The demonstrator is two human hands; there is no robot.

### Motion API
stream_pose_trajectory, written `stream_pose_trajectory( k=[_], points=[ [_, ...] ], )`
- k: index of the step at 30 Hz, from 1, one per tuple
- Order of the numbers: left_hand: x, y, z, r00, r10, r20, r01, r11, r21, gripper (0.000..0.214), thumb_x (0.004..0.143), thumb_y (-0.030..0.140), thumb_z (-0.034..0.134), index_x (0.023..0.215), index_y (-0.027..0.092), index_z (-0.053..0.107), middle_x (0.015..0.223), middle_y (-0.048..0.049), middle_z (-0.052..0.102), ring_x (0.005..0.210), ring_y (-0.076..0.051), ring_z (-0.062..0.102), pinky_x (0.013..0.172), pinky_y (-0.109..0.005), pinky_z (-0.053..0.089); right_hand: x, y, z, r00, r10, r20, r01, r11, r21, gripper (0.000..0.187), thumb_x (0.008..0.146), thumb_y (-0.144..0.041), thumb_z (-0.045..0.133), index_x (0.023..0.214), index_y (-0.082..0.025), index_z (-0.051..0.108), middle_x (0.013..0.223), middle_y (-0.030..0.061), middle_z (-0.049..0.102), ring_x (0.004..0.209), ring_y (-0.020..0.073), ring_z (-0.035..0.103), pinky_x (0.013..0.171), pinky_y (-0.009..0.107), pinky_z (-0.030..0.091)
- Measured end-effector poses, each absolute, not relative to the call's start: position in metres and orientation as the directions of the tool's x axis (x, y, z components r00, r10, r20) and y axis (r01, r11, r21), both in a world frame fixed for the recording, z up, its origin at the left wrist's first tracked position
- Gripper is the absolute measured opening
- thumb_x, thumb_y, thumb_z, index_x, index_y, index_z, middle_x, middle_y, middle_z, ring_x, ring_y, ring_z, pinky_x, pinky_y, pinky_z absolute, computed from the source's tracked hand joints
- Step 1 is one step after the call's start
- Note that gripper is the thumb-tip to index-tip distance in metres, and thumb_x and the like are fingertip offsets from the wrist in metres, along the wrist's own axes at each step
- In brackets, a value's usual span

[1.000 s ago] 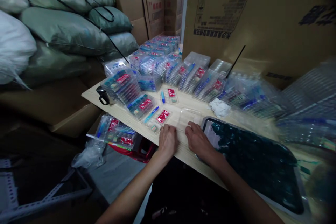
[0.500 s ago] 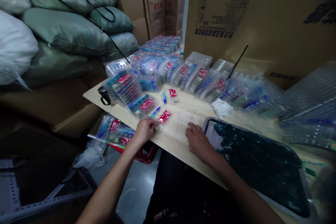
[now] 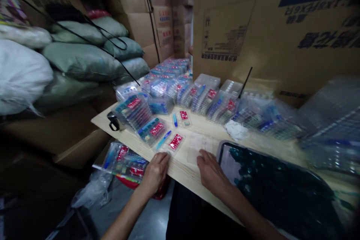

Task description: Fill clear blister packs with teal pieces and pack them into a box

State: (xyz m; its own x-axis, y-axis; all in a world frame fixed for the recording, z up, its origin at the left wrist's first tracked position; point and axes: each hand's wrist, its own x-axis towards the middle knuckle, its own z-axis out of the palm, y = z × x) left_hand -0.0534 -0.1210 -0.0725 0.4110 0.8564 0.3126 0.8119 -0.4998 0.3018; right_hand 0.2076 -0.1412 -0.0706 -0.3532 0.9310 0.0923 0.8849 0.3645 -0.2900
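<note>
Left hand (image 3: 154,174) curled, grip unclear, now back from clear plastic blister pack (image 3: 176,142); right hand (image 3: 210,174) spread flat on pale wooden desk (image 3: 185,168) beside dark metal tray (image 3: 218,153).

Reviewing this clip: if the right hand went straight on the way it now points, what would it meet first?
The right hand would probably meet the clear plastic tray first. It lies just ahead of the fingertips on the table, though depth is hard to judge from this view.
</note>
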Motion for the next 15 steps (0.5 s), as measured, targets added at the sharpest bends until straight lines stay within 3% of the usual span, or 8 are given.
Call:
stream_pose_trajectory(
  k=[4, 9, 12, 15],
  points=[
    [-0.044, -0.118, -0.070, 0.368, 0.873, 0.321, 0.813, -0.469, 0.345, 0.034, 0.091, 0.008, 0.043, 0.110, 0.019, 0.068, 0.114, -0.0139, 0.067, 0.107, -0.025, 0.062, 0.094, -0.044, 0.056, 0.203, -0.145, -0.085, -0.353, 0.917, 0.185, 0.880, 0.393, -0.268, 0.037, 0.080, -0.002, 0.050, 0.111, -0.012, 0.067, 0.141, 0.0239, 0.052, 0.125, 0.0355, 0.053, 0.105, 0.050, 0.043],
    [-0.044, -0.093, -0.030, 0.262, 0.917, 0.301, 0.841, -0.370, 0.395, 0.024, 0.085, 0.008, 0.045, 0.094, 0.018, 0.065, 0.095, -0.0091, 0.065, 0.088, -0.019, 0.063, 0.082, -0.033, 0.055, 0.217, -0.157, -0.092, -0.313, 0.851, 0.421, 0.846, 0.451, -0.284, 0.033, 0.086, -0.010, 0.048, 0.112, -0.018, 0.067, 0.140, 0.0206, 0.055, 0.121, 0.0360, 0.056, 0.097, 0.054, 0.047],
    [-0.071, -0.040, 0.026, 0.086, 0.917, 0.390, 0.927, -0.217, 0.306, 0.023, 0.089, 0.015, 0.047, 0.104, 0.015, 0.065, 0.103, -0.0115, 0.065, 0.095, -0.021, 0.064, 0.088, -0.033, 0.051, 0.226, -0.172, -0.087, -0.326, 0.801, 0.502, 0.820, 0.504, -0.271, 0.033, 0.087, -0.012, 0.048, 0.113, -0.021, 0.066, 0.136, 0.0179, 0.059, 0.122, 0.0346, 0.056, 0.093, 0.051, 0.051],
    [-0.114, 0.029, 0.099, -0.179, 0.907, 0.380, 0.973, 0.106, 0.205, 0.046, 0.091, 0.021, 0.050, 0.137, 0.017, 0.052, 0.115, -0.0157, 0.067, 0.108, -0.028, 0.064, 0.094, -0.038, 0.048, 0.225, -0.189, -0.084, -0.392, 0.757, 0.523, 0.795, 0.565, -0.221, 0.037, 0.086, -0.012, 0.049, 0.117, -0.023, 0.064, 0.135, 0.0154, 0.061, 0.116, 0.0320, 0.061, 0.087, 0.045, 0.054]
  ],
)
